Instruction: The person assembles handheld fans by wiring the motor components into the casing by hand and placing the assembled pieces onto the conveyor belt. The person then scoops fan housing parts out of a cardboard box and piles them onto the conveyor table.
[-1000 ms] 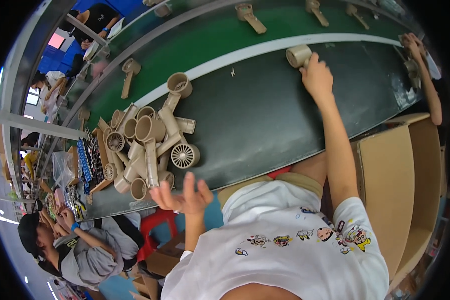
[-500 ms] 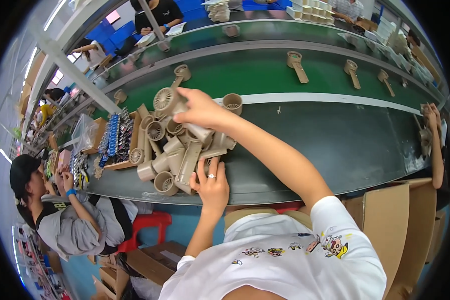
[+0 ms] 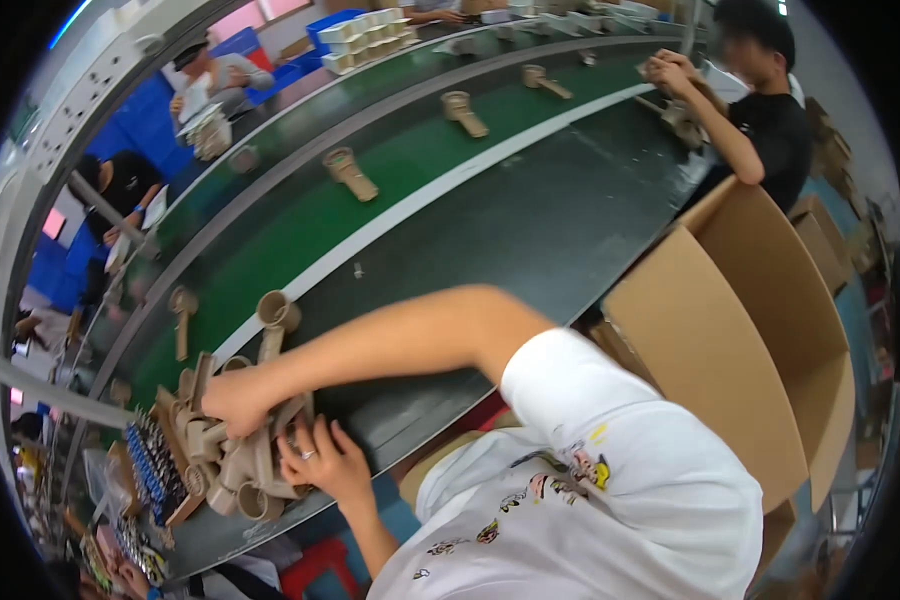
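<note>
A heap of beige plastic fan housings [image 3: 232, 468], with round grilled heads and straight handles, lies at the lower left of the dark worktable [image 3: 440, 250]. My right hand [image 3: 238, 400] reaches down into the far side of the heap. Its fingers are hidden among the parts, so any hold cannot be made out. At the near right edge of the heap rests my left hand [image 3: 325, 462], ringed, its fingers spread against the parts. One housing with an open round cup [image 3: 278, 312] sticks up just beyond my right forearm.
A green conveyor belt [image 3: 300, 235] carries spaced-out housings, one of them a beige housing [image 3: 350, 175]. Left of the heap stands a box of blue and dark small parts [image 3: 153, 462]. Large cardboard boxes [image 3: 710, 360] stand at right, near a co-worker [image 3: 740, 120] handling parts.
The view has swung to the right, so the heap appears lower left. My right hand, earlier gripping a housing head above the heap, is now down among the parts. My left fingers have spread.
</note>
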The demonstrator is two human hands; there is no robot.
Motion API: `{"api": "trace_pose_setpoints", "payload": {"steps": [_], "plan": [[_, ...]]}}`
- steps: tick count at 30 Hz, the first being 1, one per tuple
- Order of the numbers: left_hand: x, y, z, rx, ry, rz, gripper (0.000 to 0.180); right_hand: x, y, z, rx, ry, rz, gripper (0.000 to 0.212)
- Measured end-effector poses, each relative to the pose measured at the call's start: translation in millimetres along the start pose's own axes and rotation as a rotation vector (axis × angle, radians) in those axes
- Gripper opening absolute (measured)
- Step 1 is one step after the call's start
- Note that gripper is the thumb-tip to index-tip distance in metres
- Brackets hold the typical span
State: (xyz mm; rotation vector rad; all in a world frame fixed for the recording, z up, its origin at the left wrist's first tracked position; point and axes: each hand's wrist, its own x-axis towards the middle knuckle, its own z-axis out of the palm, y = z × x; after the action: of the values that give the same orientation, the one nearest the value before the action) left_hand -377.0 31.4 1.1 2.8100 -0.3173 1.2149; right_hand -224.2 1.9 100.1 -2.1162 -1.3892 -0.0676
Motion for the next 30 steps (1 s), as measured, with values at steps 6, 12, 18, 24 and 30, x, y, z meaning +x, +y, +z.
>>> {"api": "trace_pose_setpoints", "payload": {"steps": [6, 12, 18, 24, 30], "plan": [[-6.0, 11.1, 0.4, 0.001, 0.109, 0.009, 0.009, -228.2, -15.9, -182.0, -0.218, -0.066, 0.245, 0.036], [10.6, 30.0, -9.5, -0.005, 0.119, 0.076, 0.008, -535.5, -71.1, -272.6, -0.441, 0.561, 1.043, 0.021], [55.8, 87.6, -3.2, -0.196, 0.148, 0.264, 0.007, -752.5, -183.9, -191.0, -0.069, 0.502, 1.78, 0.016], [152.4, 256.2, -20.4, -1.02, -0.042, 0.513, 0.008, -899.9, -200.8, -84.2, 0.203, -0.4, 2.08, 0.048], [203.1, 489.0, -52.6, -1.723, -0.993, 0.843, 0.016, -958.1, -203.3, -53.3, 0.116, 0.323, 2.324, 0.078]]}}
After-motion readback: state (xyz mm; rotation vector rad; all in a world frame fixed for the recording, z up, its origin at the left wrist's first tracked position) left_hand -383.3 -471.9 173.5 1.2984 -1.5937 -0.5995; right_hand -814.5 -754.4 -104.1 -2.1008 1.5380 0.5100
